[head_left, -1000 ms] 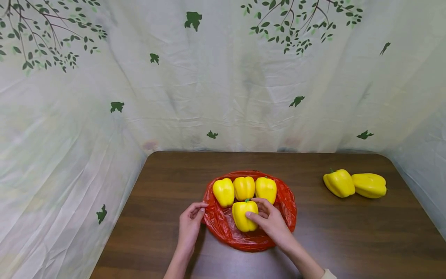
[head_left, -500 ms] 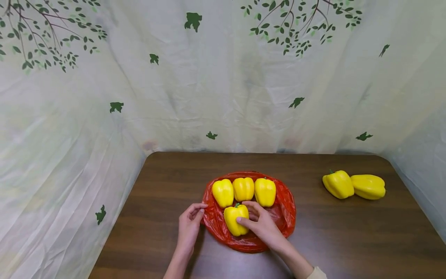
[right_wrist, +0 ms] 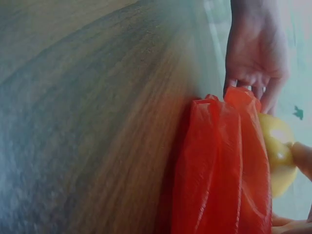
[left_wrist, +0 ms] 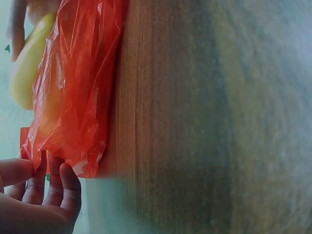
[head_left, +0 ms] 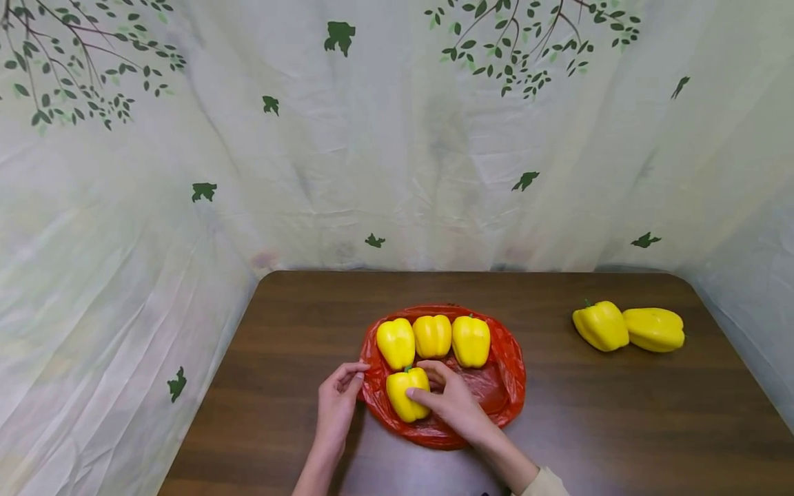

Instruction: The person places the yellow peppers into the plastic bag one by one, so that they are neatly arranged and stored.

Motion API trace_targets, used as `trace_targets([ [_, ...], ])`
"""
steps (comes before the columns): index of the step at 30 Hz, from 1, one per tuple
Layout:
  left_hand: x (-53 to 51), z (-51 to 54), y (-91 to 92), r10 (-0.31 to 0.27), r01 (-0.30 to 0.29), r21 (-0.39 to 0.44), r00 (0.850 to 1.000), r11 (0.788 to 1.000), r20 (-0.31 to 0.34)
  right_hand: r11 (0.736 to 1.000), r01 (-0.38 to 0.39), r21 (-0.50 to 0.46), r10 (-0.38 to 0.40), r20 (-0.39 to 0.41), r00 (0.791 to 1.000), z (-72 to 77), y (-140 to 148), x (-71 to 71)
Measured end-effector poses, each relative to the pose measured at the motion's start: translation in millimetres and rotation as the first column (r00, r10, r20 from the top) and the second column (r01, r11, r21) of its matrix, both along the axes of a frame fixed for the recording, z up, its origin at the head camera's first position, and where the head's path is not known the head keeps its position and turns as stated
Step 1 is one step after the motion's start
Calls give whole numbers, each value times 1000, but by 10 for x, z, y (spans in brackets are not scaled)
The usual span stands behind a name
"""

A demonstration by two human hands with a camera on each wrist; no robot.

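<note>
A red plastic bag lies spread wide on the table, its mouth facing up. Three yellow bell peppers stand in a row along its far side. My right hand grips a fourth yellow bell pepper by its right side, thumb in front, at the near left part of the bag. With thumb and fingers my left hand pinches the bag's left rim; in the left wrist view the red film runs up from the fingertips. The bag's wall hides the pepper's lower part in the right wrist view.
Two more yellow bell peppers lie touching each other at the right back of the brown wooden table. A pale curtain printed with leaves hangs behind and beside the table.
The right hand has carried the gripped pepper left and slightly nearer, from the bag's middle to its near left. The left hand has kept its hold on the rim.
</note>
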State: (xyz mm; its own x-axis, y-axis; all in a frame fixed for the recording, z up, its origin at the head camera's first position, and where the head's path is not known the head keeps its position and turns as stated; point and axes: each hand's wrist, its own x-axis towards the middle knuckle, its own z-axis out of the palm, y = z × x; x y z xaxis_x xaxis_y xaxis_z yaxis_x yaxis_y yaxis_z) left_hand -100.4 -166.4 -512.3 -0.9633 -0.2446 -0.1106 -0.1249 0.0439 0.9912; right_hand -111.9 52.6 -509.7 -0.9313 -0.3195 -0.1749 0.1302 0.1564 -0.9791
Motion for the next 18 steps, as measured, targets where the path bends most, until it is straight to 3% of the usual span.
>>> trace_targets([
  [9, -6, -6, 4, -10, 10, 7, 1000, 1000, -17, 999, 14, 48, -15, 6, 1000, -2, -79, -38],
  [18, 3, -14, -21, -9, 9, 1, 1000, 1000, 17, 998, 9, 67, -10, 14, 1000, 10, -96, -35],
])
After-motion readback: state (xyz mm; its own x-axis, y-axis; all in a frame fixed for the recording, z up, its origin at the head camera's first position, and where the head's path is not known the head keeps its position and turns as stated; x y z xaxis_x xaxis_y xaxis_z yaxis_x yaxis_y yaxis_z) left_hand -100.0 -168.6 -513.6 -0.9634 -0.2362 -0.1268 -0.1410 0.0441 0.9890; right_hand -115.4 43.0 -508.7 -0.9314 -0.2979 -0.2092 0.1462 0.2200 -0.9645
